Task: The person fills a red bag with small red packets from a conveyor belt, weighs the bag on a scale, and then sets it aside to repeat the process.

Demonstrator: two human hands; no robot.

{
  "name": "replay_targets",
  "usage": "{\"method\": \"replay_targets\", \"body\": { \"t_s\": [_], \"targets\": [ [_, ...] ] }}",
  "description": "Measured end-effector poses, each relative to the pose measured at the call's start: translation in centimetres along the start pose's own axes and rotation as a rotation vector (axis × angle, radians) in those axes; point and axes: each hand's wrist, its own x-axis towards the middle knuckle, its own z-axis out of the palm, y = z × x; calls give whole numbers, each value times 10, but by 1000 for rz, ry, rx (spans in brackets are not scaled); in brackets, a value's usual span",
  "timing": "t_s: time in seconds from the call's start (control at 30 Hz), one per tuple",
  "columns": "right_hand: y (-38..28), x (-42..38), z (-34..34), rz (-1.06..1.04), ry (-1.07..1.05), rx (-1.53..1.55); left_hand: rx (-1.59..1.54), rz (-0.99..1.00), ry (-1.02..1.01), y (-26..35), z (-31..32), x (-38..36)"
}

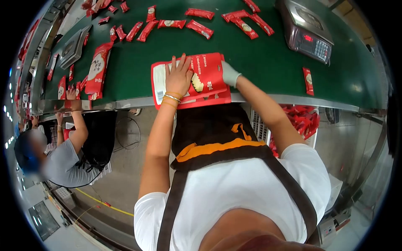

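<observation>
Flat red printed pouches (214,69) lie in a loose stack at the front edge of the green table, and part of one hangs over the metal rim. My left hand (179,79), bare and with bands at the wrist, rests on the top pouch with its fingers spread. At the stack's right end is my right hand (230,75) in a pale glove. Its fingers are hidden by the pouch's end; whether they are inside or beneath it cannot be seen.
Small red packets (171,24) lie scattered across the green table (268,58). A digital scale (310,35) stands at the back right. To the left are a large red bag (99,69), another scale (75,48) and a co-worker (69,163). Below, a bin holds red wrappers (299,121).
</observation>
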Motion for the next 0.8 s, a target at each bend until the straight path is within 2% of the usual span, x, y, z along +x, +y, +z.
{"method": "replay_targets", "body": {
  "t_s": [0.03, 0.2, 0.3, 0.47, 0.6, 0.67, 0.73, 0.8],
  "targets": [
    [6, 4, 6, -73, -20, -39, 50, 16, 11, -1, 0, 1],
    [1, 4, -10, 17, -216, -150, 52, 66, 29, -1, 1, 2],
    [2, 19, -6, 37, -224, -175, 2, 43, 9, 3, -3, 1],
    [26, 37, 40, 15, -178, -173, -24, 27, -4, 9, -6, 3],
    [28, 39, 44, 15, -170, -163, 59, 71, 79, 11, 3, 10],
    [27, 41, 46, 9, -179, -161, -116, 18, -136, 13, -2, 29],
    [26, 40, 40, 9, -184, -163, -140, 34, -140, 9, 0, 60],
    [27, 34, 29, 17, -195, -161, -107, -23, -441, 12, -12, 88]
  ]
}}
